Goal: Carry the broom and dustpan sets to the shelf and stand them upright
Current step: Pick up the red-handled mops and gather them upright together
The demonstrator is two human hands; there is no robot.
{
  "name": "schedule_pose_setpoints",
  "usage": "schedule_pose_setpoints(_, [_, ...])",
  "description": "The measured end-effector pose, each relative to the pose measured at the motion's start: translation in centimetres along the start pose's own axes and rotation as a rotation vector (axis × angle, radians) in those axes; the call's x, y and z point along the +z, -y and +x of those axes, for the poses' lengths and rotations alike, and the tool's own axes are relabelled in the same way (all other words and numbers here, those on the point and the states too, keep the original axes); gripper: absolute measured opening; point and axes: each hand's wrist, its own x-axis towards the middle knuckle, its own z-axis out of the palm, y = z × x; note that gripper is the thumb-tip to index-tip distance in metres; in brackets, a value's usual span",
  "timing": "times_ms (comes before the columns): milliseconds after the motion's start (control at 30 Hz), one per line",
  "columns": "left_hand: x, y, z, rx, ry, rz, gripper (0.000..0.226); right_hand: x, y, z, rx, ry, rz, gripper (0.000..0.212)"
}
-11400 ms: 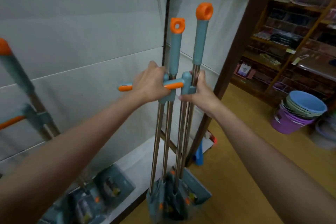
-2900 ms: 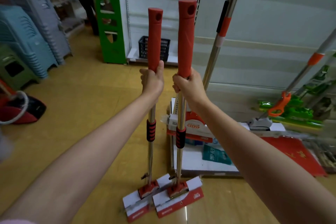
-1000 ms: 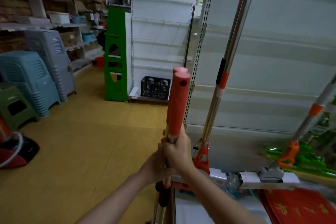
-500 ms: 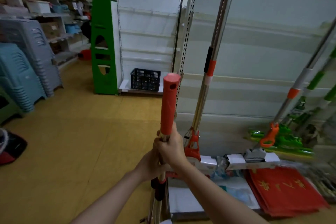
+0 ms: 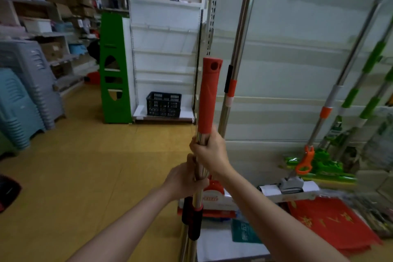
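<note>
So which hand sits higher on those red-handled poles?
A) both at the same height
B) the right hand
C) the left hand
B: the right hand grips the metal poles just under the red handle, while the left hand holds on lower down.

Long-handled sets [image 5: 209, 95], two held together as one bundle: red plastic grips with a hanging hole near the top; bare steel shafts below; black-and-red collars lower on the shafts; upright, near vertical; heads out of view below the frame; positioned just in front of the white shelf base [image 5: 223, 244].
</note>
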Motion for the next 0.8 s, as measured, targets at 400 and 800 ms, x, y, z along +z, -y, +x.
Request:
schedule_pose_setpoints(400, [-10.4, -11.8, 7.2, 0.275, -0.244, 0.05, 0.049, -10.6, 12.0, 8.7, -0.192, -0.175, -0.095, 0.026])
schedule_pose_setpoints(800, [-14.0, -17.6, 18.0, 0.396, -0.286, 0.083, 0.029, -17.3, 13.6, 18.1, -0.237, -0.231, -0.117, 0.022])
